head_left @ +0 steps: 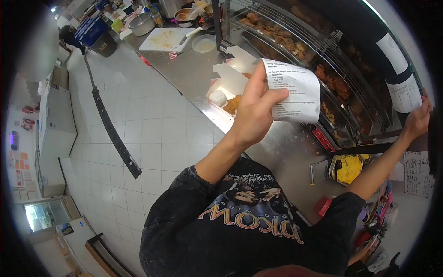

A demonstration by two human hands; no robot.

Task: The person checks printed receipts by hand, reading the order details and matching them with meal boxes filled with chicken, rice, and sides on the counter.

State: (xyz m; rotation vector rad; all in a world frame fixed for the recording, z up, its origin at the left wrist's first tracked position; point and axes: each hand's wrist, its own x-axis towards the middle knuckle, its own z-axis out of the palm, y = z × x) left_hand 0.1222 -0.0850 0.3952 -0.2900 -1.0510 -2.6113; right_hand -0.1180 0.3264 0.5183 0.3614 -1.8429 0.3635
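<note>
My left hand pinches a printed paper order slip between thumb and fingers, above the counter. Behind that hand stand open paper food boxes; one box holds a mound of white rice and a piece of fried chicken. At far right, my right hand is raised to the frame of the food display cabinet. Its fingers close on the lower corner of another printed slip against the dark frame. A further slip hangs above it.
Fried chicken lies on trays inside the cabinet. On the steel counter are a white cutting board, a knife, red-handled scissors and a clear bowl. A tray of yellow food stands below the cabinet, right.
</note>
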